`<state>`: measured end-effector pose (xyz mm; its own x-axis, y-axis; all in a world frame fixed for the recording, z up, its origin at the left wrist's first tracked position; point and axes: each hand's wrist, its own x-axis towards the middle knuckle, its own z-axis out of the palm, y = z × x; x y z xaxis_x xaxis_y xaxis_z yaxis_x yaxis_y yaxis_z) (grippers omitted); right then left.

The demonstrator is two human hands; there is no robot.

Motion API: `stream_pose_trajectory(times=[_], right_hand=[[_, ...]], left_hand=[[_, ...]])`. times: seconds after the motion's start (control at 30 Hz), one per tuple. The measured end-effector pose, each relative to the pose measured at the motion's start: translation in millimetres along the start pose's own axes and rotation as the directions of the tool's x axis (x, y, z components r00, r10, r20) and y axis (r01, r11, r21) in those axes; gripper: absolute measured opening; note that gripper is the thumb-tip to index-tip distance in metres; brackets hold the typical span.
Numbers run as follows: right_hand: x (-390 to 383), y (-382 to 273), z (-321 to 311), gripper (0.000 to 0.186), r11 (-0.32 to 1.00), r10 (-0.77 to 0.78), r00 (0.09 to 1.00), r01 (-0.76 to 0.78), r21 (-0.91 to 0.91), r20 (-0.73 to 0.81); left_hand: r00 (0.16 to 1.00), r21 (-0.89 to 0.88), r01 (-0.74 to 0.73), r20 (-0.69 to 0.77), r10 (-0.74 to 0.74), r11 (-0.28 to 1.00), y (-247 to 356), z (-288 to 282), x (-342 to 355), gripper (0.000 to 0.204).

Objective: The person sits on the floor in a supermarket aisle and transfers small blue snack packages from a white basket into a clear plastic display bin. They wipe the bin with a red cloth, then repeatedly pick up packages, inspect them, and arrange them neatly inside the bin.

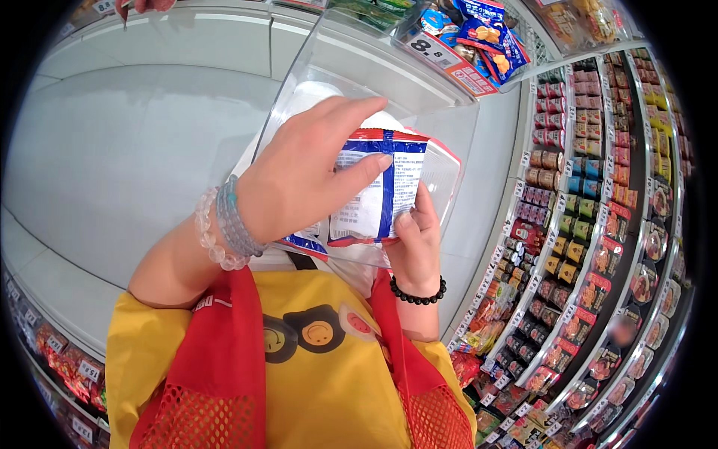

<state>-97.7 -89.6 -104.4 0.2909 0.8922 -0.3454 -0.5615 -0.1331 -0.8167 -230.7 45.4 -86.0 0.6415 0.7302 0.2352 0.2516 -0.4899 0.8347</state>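
A flat white packet (366, 213) with a blue centre band, red and blue edges and small print faces up in front of me. My right hand (415, 251), with a black bead bracelet, grips its lower right edge, thumb on the front. Over its upper left reaches my left hand (299, 168), wearing clear and grey-blue bracelets; its thumb lies on the packet and the other fingers stretch out past it. A clear plastic bin (456, 123) is just beyond and beneath my hands. Beside the packet's lower left shows part of another blue and white packet (308, 241).
Blue snack packets (486, 37) fill a clear bin at the top, with a price label (441, 60) on its front. Shelves of packaged food (576, 224) curve along the right. Red packets (63, 359) sit on low shelves at left. Pale floor (112, 165) spreads leftward.
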Motion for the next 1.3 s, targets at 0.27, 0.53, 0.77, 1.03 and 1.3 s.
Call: stream_pose_trajectory(times=[0.27,0.53,0.77,1.03,1.3], right_hand=[[-8.7,6.0,-11.1,0.075,0.958,-0.077,0.997,0.081,-0.277,0.026],[-6.7,7.1,-7.1,0.067,0.977,-0.081,0.997,0.076,-0.198,-0.018],[-6.1,11.8,-8.9,0.064,0.981,-0.101,0.994,0.094,-0.169,-0.033],[-16.8,24.8,-2.0,0.069,0.951,-0.201,0.977,0.178,-0.255,-0.068],[-20.5,26.4,-1.9,0.066,0.940,-0.211,0.977,0.196,-0.280,-0.022]], left_hand=[[0.980,-0.343,0.188,0.132,-0.151,0.920,-7.8,-2.8,5.6,0.026],[0.987,-0.282,0.153,0.098,-0.130,0.947,-9.2,-3.1,4.8,0.021],[0.991,-0.240,0.121,0.083,-0.104,0.963,-11.9,0.3,5.1,0.020],[0.998,-0.156,0.012,0.069,-0.002,0.988,-10.8,4.0,9.3,0.019],[0.997,-0.094,-0.060,0.046,0.064,0.994,-9.9,6.7,9.3,0.016]])
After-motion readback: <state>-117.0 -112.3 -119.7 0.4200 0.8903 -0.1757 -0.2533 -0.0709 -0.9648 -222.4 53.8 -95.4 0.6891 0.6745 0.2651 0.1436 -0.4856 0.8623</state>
